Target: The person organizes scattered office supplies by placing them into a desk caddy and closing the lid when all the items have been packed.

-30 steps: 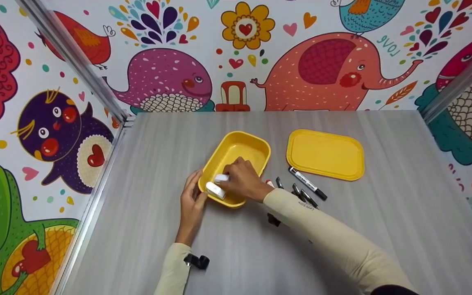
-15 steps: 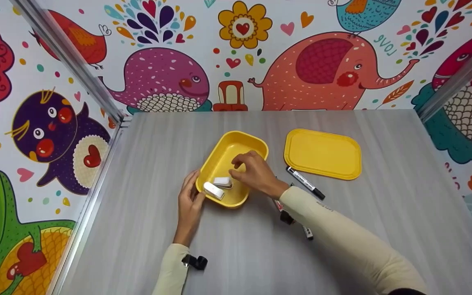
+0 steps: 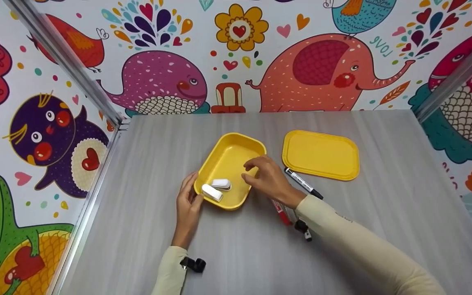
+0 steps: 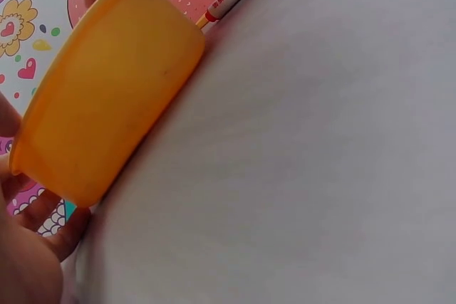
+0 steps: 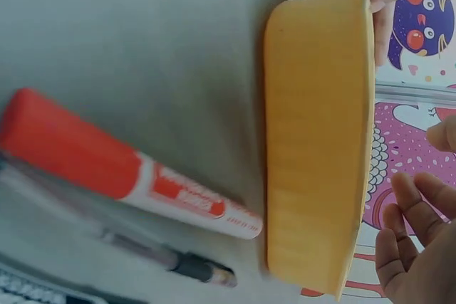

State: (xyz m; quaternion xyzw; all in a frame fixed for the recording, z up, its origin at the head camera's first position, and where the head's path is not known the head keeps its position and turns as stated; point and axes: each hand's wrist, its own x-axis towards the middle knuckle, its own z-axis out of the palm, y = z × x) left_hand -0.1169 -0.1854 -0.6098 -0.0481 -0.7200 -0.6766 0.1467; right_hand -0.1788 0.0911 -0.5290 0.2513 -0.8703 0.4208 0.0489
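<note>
While the left hand grips the near-left corner of the yellow box, head view: right hand over the right rim, thumb and fingers parted, nothing held; two white staplers inside, just beside left hand | Left wrist: fingers against outer wall | Right wrist: right thumb apart from bent fingers; red-capped marker near box wall

You've got soft, even light; faint shadow by base of yellow tub; R-wrist cam: pen nr tub blurry.
</note>
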